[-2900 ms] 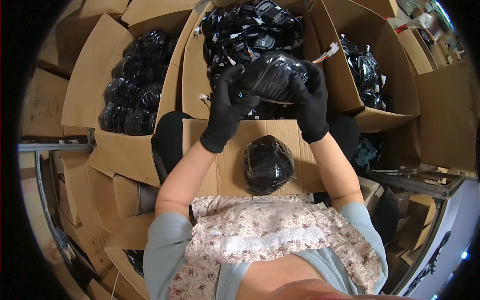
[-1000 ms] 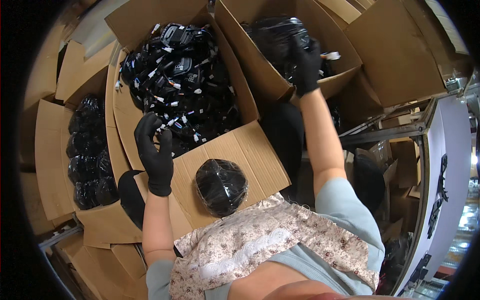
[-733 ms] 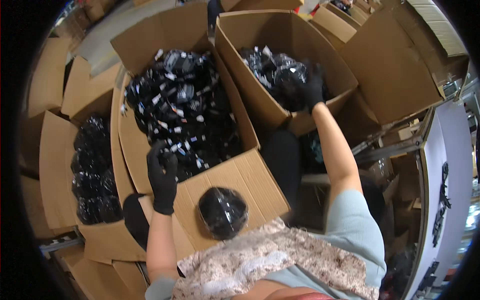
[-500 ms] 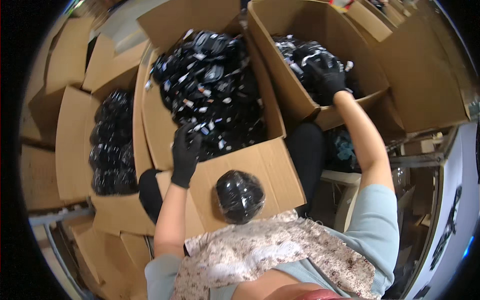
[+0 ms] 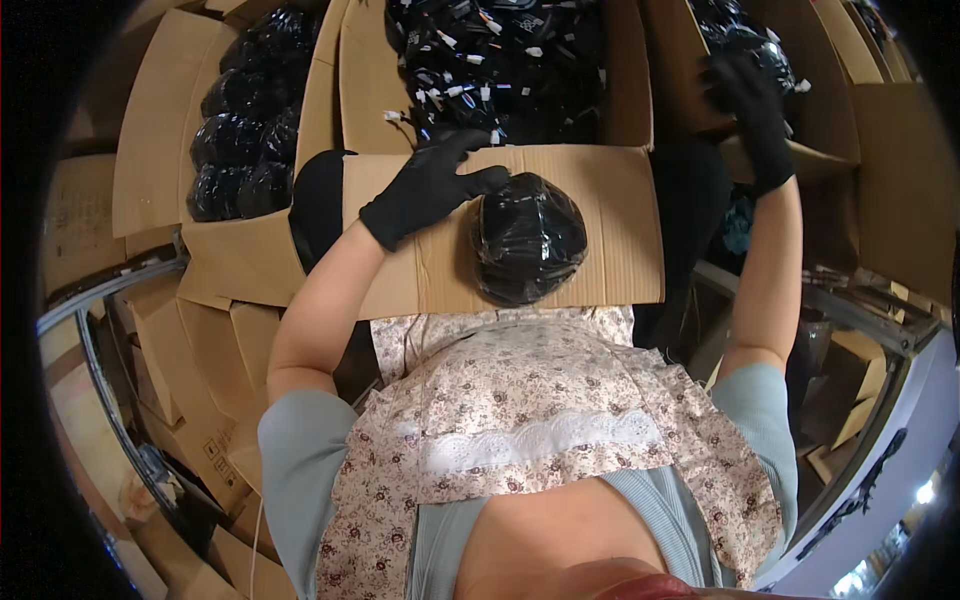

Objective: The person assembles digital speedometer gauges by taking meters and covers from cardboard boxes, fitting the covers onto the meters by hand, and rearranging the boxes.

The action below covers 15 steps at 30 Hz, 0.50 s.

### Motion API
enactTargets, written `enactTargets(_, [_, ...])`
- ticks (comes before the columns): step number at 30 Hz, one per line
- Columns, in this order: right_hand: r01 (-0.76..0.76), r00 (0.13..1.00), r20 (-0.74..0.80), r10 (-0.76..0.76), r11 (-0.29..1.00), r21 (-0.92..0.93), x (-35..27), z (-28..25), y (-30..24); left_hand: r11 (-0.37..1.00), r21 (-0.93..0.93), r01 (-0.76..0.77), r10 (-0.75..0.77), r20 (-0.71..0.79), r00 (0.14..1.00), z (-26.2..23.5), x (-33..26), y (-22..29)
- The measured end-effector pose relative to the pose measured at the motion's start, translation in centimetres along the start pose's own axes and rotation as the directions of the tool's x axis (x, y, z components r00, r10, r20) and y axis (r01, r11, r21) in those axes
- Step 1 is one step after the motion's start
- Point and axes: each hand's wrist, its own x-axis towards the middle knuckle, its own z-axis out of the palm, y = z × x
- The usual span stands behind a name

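A rounded black bundle in clear plastic wrap (image 5: 535,245) rests on a flat cardboard flap (image 5: 625,225) over my lap. My left hand (image 5: 435,190), in a black glove, is at the bundle's upper left, its fingers apart and its thumb reaching the wrapped edge; whether it touches cannot be told. Beyond it, the middle carton (image 5: 628,85) holds a heap of black parts (image 5: 500,70) with white connectors on their leads. My black-gloved right hand (image 5: 750,115) hovers over the near side of the right carton (image 5: 690,75), fingers spread, nothing visible in them.
To the left, a carton (image 5: 165,120) contains several wrapped black bundles (image 5: 245,140). More shiny black wrapped items (image 5: 735,25) lie inside the right carton. Metal frame rails (image 5: 110,290) stand low on the left, with folded cardboard (image 5: 215,380) below.
My right hand has drawn back from the items in the right carton. My left hand has come off the middle heap to beside the wrapped bundle. The view has tilted down.
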Motion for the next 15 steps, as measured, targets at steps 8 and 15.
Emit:
enactTargets(8, [0.052, 0.860, 0.463, 0.213, 0.867, -0.496, -11.1, 15.8, 1.3, 0.981, -0.188, 0.052, 0.001, 0.273, 0.962, 2.2, -2.1, -5.0])
enactTargets(15, [-0.032, 0.836, 0.497, 0.232, 0.925, -0.378, -15.7, 16.2, -1.8, 0.916, -0.242, 0.319, -0.146, 0.541, 0.828, 1.1, -3.3, 0.5])
